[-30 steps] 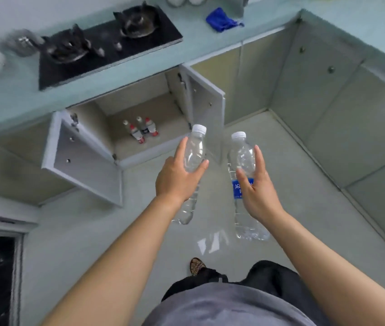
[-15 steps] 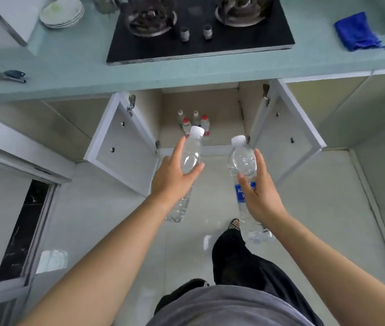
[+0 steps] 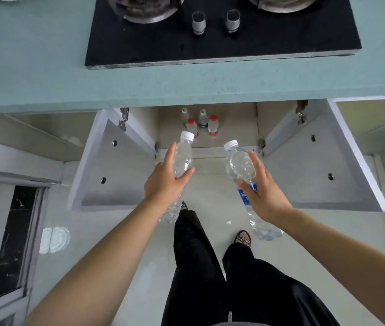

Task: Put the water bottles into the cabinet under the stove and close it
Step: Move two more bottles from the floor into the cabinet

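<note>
Plastic bottles [image 3: 183, 158], gripped by both hands [image 3: 163, 185], hang between 2 open doors [image 3: 106, 165].

Both burners [image 3: 149, 9] half beyond the frame's top edge, the blue label [image 3: 245, 198] partly behind the right grip [image 3: 265, 196].

A home kitchen: gas stove [image 3: 222, 31] set in a counter [image 3: 45, 67] above cabinets [image 3: 208, 128].

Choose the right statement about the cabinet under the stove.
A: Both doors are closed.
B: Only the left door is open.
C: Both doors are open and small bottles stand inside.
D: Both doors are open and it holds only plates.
C: the left door and the right door are both swung outward, and small bottles stand at the back of the cabinet.
</note>
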`<state>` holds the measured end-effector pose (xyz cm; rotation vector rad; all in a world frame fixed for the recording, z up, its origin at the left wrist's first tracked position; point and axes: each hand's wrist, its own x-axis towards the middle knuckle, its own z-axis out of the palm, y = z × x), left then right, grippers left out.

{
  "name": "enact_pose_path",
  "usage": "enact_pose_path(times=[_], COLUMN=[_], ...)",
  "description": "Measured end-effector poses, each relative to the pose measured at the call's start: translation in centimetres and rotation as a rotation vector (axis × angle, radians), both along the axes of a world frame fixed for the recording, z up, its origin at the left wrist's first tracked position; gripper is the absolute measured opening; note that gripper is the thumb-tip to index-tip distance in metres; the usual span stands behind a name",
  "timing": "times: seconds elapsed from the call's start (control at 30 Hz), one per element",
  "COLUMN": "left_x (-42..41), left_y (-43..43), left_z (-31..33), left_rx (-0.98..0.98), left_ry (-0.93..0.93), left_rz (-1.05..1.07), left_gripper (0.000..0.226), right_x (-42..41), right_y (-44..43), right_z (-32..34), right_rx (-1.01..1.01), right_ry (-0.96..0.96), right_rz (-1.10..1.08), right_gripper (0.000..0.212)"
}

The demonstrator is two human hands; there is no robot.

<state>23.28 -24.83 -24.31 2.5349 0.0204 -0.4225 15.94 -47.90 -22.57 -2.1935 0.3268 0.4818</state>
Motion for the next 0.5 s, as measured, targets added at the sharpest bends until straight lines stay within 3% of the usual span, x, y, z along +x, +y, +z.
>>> enact_pose_path(times=[0.3, 0.5], left_x=[13.8, 20.6], left_y=[1.4, -0.8], left_z=[-16.4, -31.2], left_rx=[0.127, 0.146], left_ry=[0.063, -0.013], left_rz=[-0.113, -0.049], left_gripper=[0.075, 0.077], right_x=[14.7, 22.3], right_y=[-1.6, -5.3], right_z=[-17.5, -34.6], right_rx=[-0.112, -0.113], right_ry=[0.085, -0.039], right_rz=[-0.027, -0.047], right_gripper=[0.067, 0.067])
